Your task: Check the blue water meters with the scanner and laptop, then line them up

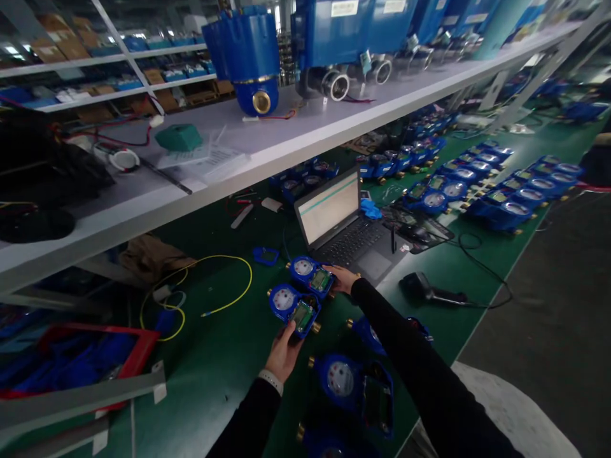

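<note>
Two blue water meters with round dials, brass ends and exposed circuit boards lie side by side on the green bench, left of an open laptop (334,216). My left hand (283,353) is closed on the board end of the nearer water meter (292,306). With its fingers over the board end, my right hand (342,278) grips the farther water meter (310,273). Another water meter (351,385) lies closer to me, its board compartment uncovered. My right sleeve partly covers one more meter (367,334).
A barcode scanner (429,291) and its cable lie at the right. Rows of blue meters (520,194) stand farther along the bench. A yellow cable (251,280) curls at the left, near a red tray (143,356) of blue parts. A raised shelf (286,137) crosses above.
</note>
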`<state>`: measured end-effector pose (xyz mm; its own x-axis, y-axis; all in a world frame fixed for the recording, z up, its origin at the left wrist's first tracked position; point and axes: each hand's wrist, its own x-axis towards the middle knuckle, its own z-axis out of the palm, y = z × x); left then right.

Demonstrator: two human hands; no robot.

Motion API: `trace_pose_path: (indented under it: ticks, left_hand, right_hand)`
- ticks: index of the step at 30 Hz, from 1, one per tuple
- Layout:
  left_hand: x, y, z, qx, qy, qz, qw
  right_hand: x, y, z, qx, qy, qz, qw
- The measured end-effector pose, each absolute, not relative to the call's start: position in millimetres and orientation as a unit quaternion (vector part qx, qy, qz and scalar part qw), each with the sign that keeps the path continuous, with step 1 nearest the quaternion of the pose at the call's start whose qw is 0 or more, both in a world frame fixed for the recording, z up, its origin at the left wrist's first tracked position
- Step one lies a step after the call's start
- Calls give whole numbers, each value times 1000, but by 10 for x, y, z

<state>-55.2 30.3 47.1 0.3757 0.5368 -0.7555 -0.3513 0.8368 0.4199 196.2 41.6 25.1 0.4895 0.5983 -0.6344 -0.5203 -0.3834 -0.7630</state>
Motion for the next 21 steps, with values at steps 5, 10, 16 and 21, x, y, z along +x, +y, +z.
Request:
trace_pose_path:
  ticks: [5, 10, 16, 21]
  left_hand:
    - [-716, 242, 391, 64, 513, 271, 812]
    - [-1158, 108, 363, 37, 502, 301, 810]
    - [-1901, -233, 303, -5, 496, 390, 776]
    - [-2659, -669, 267, -47, 494, 457, 738]
  right_hand:
    - [1831, 370, 263, -647, 2, 552, 525]
    - [1478, 343, 291, -629, -24, 602, 491]
    - [748, 455, 422, -624, -86, 660, 409]
    - [-58, 388, 423, -590, -175, 724, 311]
